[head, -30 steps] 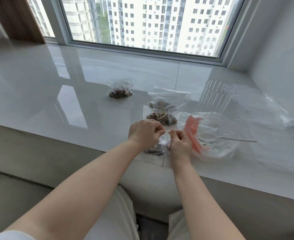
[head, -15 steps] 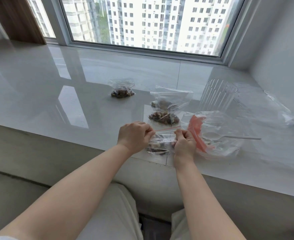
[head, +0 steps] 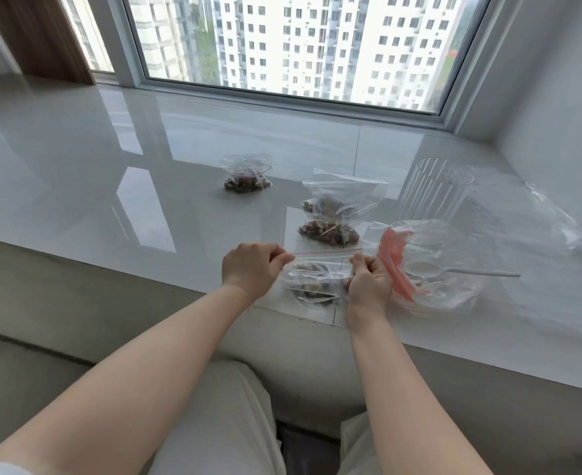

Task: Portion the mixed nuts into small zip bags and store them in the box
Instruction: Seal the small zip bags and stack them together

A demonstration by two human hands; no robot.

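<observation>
Sealing step: small clear zip bag of mixed nuts (head: 317, 282) at near counter (head: 111, 200) edge, red-lined top pinched taut between left hand (head: 253, 269) and right hand (head: 368, 284) fingers. Next, probably: press zip closed end to end. Beyond: three filled bags (head: 330, 231). Box not identifiable.

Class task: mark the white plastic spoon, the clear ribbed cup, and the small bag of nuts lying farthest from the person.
white plastic spoon (head: 423, 269), head view, on its bowl.
clear ribbed cup (head: 431, 192), head view, on its side wall.
farthest small bag of nuts (head: 246, 182), head view, on the nuts at its bottom.
</observation>
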